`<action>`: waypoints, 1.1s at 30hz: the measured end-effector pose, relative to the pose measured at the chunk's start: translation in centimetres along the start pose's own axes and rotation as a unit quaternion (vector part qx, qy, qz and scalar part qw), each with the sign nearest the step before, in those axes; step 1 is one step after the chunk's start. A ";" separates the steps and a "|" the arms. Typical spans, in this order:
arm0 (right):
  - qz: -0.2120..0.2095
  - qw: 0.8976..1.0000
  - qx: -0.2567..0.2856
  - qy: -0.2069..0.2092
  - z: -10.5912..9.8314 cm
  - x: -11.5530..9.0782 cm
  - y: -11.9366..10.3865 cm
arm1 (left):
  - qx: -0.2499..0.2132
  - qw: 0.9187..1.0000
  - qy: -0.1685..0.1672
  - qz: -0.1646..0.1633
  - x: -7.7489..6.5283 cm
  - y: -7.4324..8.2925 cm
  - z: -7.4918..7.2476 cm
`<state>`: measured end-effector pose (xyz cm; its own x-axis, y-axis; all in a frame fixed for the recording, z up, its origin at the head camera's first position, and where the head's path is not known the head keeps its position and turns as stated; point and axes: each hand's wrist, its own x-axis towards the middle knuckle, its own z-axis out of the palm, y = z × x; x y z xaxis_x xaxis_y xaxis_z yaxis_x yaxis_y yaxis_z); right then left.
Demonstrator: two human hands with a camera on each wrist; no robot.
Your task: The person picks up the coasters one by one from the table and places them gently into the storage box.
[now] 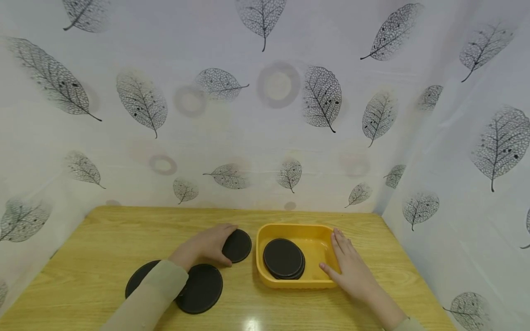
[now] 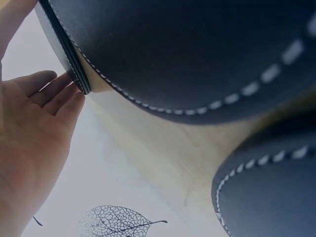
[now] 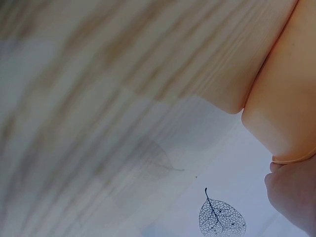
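My left hand (image 1: 209,243) has its thumb and fingers around the edge of a black round coaster (image 1: 238,247) left of the yellow tray (image 1: 298,284). In the left wrist view, my left hand (image 2: 37,118) touches the rim of what looks like stacked coasters (image 2: 61,47); white stitching runs along a nearer coaster (image 2: 163,54). Inside the tray, a small pile of black coasters (image 1: 283,257) lies at the left. My right hand (image 1: 352,269) rests on the tray's right rim, fingers fairly straight, its thumb over the inside. The right wrist view catches only part of that hand (image 3: 296,192).
Two larger black round coasters, one nearer the middle (image 1: 200,289) and one farther left (image 1: 138,278), lie by my left forearm, which partly covers them. The wooden table (image 1: 265,308) meets a leaf-patterned curtain (image 1: 265,138) at the back and sides.
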<state>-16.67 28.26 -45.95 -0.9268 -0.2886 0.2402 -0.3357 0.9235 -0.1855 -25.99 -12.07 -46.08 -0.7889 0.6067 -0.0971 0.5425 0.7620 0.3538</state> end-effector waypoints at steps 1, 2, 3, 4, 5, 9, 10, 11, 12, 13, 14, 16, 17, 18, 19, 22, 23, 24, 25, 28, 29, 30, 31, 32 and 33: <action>-0.001 1.000 -0.001 0.000 0.0 0.0 0.0 | -0.003 1.000 0.000 -0.002 0.0 0.0 0.0; -0.002 1.000 -0.001 0.001 0.0 0.0 0.0 | -0.003 1.000 0.000 -0.003 0.0 0.0 0.0; -0.002 1.000 0.001 0.001 0.0 0.0 0.0 | -0.006 1.000 0.001 -0.005 -0.1 0.0 0.0; -0.002 1.000 0.001 0.001 0.0 0.0 0.0 | -0.006 1.000 0.002 -0.006 -0.1 0.1 0.1; -0.002 1.000 0.002 0.001 0.0 0.0 0.0 | -0.008 1.000 0.004 -0.006 -0.1 0.1 0.1; 0.000 1.000 0.003 0.000 0.1 -0.1 0.1 | -0.007 1.000 0.008 0.001 -0.1 0.2 0.0; 0.000 1.000 0.002 0.000 0.1 -0.1 0.1 | -0.005 1.000 0.009 0.004 0.0 0.2 0.1; 0.000 1.000 0.002 0.001 0.1 -0.1 0.1 | -0.003 1.000 0.009 0.006 0.0 0.3 0.1; 0.000 1.000 0.003 0.002 0.1 -0.1 0.1 | 0.000 1.000 0.008 0.008 0.1 0.3 0.1; -0.001 1.000 0.003 0.003 0.0 -0.1 0.1 | 0.003 1.000 0.008 0.010 0.1 0.2 0.1; -0.002 1.000 0.003 0.004 0.1 -0.1 0.1 | 0.006 1.000 0.009 0.012 0.1 0.2 0.1; -0.002 1.000 0.004 0.007 0.1 -0.1 0.1 | 0.010 1.000 0.009 0.012 0.1 0.2 0.2; -0.002 1.000 0.005 0.007 0.1 -0.1 0.1 | 0.013 1.000 0.010 0.012 0.1 0.1 0.2; -0.002 1.000 0.005 0.006 0.2 -0.1 0.1 | 0.014 1.000 0.011 0.011 0.1 0.1 0.1; -0.001 1.000 0.004 0.005 0.2 -0.1 0.2 | 0.013 1.000 0.012 0.010 0.1 0.1 0.1; 0.000 1.000 0.006 0.000 0.3 -0.1 0.2 | 0.011 1.000 0.022 0.010 0.0 0.1 0.0; 0.000 1.000 0.005 -0.002 0.3 -0.1 0.2 | 0.011 1.000 0.026 0.009 -0.1 0.1 -0.1; 0.000 1.000 0.005 -0.002 0.3 -0.1 0.2 | 0.011 0.999 0.029 0.010 -0.1 0.1 -0.2; -0.001 1.000 0.006 -0.002 0.3 -0.1 0.2 | 0.011 0.999 0.033 0.012 -0.1 0.1 -0.3; -0.002 1.000 0.006 0.000 0.3 -0.1 0.2 | 0.017 0.999 0.040 0.013 -0.1 0.1 -0.6; -0.003 1.000 0.005 0.001 0.3 -0.1 0.2 | 0.019 0.999 0.043 0.017 -0.1 0.1 -0.7; -0.003 1.000 0.005 0.002 0.3 -0.1 0.1 | 0.022 0.999 0.045 0.019 -0.1 0.2 -0.9; -0.004 1.000 0.006 0.003 0.3 -0.1 0.1 | 0.026 0.998 0.048 0.022 -0.1 0.3 -1.1; -0.004 1.000 0.006 0.003 0.2 -0.1 0.1 | 0.032 0.998 0.049 0.024 0.0 0.4 -1.3; -0.005 1.000 0.006 0.004 0.2 -0.1 0.1 | 0.035 0.998 0.053 0.028 0.0 0.5 -1.6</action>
<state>-16.67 28.34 -46.20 -0.9225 -0.2949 0.2491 -0.3460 0.9179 -0.1944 -26.13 -12.05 -44.46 -0.7816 0.6235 0.0214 0.6016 0.7442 0.2902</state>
